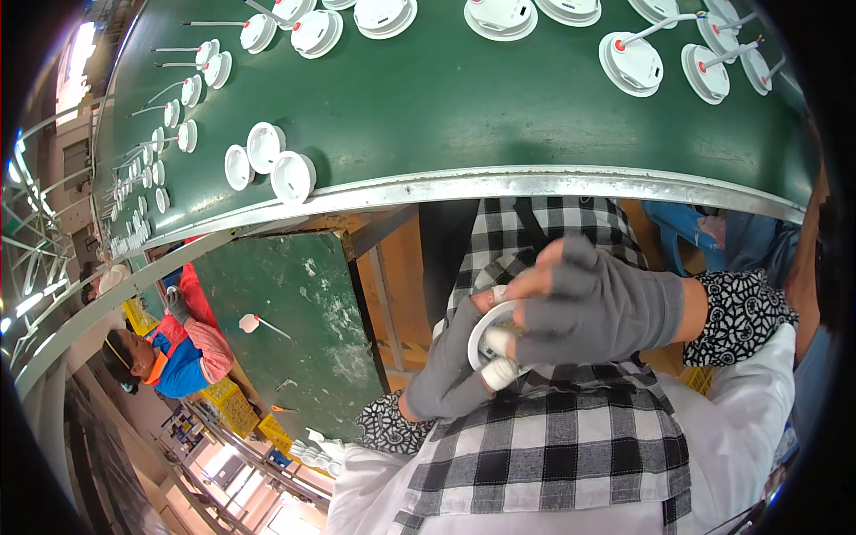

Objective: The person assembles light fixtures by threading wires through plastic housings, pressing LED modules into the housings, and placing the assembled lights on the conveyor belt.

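Observation:
A white round lamp housing sits in my left hand, whose fingers are closed around its rim, above my lap. My right hand is over the housing's open side, its fingers curled and partly blurred. One white-wrapped fingertip reaches into the housing. Whatever those fingers grip is hidden. Both hands wear grey fingerless gloves, and white wraps cover some fingertips. Just beyond my lap, three white cup-shaped housings stand together by the edge of the green bench.
Rows of white round lamp parts with cables lie along the bench's far side and left end. A metal edge borders the bench. At left, a lower green table holds a cabled piece; a co-worker sits beyond it.

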### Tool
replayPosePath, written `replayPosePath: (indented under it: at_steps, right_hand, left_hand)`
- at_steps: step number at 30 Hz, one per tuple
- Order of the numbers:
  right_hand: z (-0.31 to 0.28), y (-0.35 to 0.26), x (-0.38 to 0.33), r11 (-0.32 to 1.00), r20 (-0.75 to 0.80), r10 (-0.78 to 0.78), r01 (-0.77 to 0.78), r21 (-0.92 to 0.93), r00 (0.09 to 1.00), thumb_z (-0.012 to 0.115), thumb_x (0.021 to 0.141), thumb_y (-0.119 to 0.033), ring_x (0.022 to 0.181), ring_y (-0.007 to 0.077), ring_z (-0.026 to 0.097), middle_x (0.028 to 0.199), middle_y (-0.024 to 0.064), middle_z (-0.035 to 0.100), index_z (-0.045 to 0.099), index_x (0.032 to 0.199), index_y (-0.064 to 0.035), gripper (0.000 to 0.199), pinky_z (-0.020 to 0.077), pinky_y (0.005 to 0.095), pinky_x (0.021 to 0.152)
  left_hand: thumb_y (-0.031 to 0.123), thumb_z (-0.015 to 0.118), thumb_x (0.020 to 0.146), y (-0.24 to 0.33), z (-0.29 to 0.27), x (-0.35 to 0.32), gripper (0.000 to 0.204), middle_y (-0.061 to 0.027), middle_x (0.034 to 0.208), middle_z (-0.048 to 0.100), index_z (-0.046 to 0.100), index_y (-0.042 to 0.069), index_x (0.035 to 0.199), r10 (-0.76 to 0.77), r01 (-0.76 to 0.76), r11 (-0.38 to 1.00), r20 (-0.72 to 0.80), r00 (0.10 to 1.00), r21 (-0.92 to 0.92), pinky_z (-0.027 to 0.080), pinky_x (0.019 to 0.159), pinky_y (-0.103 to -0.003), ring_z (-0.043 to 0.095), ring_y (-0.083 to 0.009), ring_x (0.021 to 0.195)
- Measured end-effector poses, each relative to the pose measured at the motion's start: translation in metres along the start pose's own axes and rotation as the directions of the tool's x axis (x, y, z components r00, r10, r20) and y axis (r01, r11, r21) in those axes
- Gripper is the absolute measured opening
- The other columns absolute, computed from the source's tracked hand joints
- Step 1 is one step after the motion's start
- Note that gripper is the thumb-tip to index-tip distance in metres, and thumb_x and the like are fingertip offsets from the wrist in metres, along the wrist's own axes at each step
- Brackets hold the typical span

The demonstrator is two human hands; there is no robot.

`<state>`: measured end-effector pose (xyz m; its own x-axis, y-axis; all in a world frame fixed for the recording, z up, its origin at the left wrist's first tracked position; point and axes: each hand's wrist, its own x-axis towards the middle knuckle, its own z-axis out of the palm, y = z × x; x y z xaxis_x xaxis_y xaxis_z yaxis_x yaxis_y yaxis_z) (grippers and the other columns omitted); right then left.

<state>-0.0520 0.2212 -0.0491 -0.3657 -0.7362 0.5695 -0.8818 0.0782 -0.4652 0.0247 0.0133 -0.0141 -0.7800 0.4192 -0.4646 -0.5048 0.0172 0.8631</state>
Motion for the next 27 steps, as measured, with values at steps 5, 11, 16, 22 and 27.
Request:
replayPosePath:
  at_steps: [5, 11, 16, 22, 27]
  right_hand:
    - [0.001, 0.001, -0.001, 0.928, 0.126, 0.328, -0.345, 0.141, 0.936, 0.066, 0.069, -0.032, 0.102, 0.023, 0.048, 0.102, 0.0075, 0.047, 0.05, 0.117, -0.007, 0.056, 0.0387, 0.0395, 0.086]
    - [0.001, -0.002, -0.001, 0.3, 0.722, 0.456, -0.854, 0.425, 0.52, 0.061, 0.085, -0.031, 0.079, 0.0188, 0.062, 0.088, 0.0104, 0.06, 0.05, 0.117, 0.0012, 0.046, 0.0501, 0.0307, 0.068]
    - [0.017, -0.021, 0.002, -0.13, 0.664, 0.659, -0.816, 0.564, 0.354, 0.057, 0.089, -0.028, 0.068, 0.0153, 0.067, 0.082, 0.0134, 0.067, 0.055, 0.116, 0.0027, 0.041, 0.0526, 0.0281, 0.069]
    - [0.035, -0.037, -0.003, 0.067, 0.42, 0.818, -0.79, 0.61, 0.394, 0.059, 0.087, -0.027, 0.071, 0.0174, 0.068, 0.084, 0.0128, 0.068, 0.062, 0.109, -0.003, 0.032, 0.0524, 0.0295, 0.07]
    - [0.046, -0.026, -0.01, 0.1, 0.327, 0.862, -0.761, 0.641, 0.388, 0.059, 0.084, -0.024, 0.064, 0.0158, 0.066, 0.083, 0.0116, 0.068, 0.065, 0.103, -0.0019, 0.029, 0.0525, 0.0285, 0.065]
  left_hand:
    - [0.012, 0.049, 0.091, 0.012, 0.006, 0.007, 0.042, -0.0131, 0.112, 0.058, 0.043, -0.005, 0.129, -0.12, 0.125, 0.989, -0.067, 0.991, 0.082, 0.045, 0.089, -0.029, 0.058, -0.0185, 0.105]
    - [0.011, 0.046, 0.089, -0.002, 0.006, 0.016, 0.03, -0.0101, 0.102, 0.063, 0.053, -0.001, 0.115, -0.034, 0.049, 0.998, -0.316, 0.948, 0.041, 0.049, 0.08, -0.025, 0.061, -0.0143, 0.092]
    - [0.019, 0.049, 0.091, -0.013, -0.005, 0.024, 0.034, -0.0088, 0.105, 0.058, 0.047, 0.0, 0.12, -0.079, 0.071, 0.997, -0.268, 0.96, -0.039, 0.047, 0.084, -0.026, 0.058, -0.0136, 0.098]
    - [0.026, 0.063, 0.087, -0.026, -0.001, 0.014, 0.058, -0.0137, 0.118, 0.051, 0.033, 0.002, 0.131, 0.055, -0.06, 0.996, -0.074, 0.996, -0.064, 0.047, 0.091, -0.032, 0.055, -0.0192, 0.109]
    - [0.017, 0.086, 0.064, -0.023, 0.001, 0.022, 0.088, -0.0155, 0.12, 0.047, 0.028, 0.004, 0.13, -0.123, 0.107, 0.969, -0.059, 0.991, -0.225, 0.049, 0.095, -0.038, 0.055, -0.0234, 0.109]
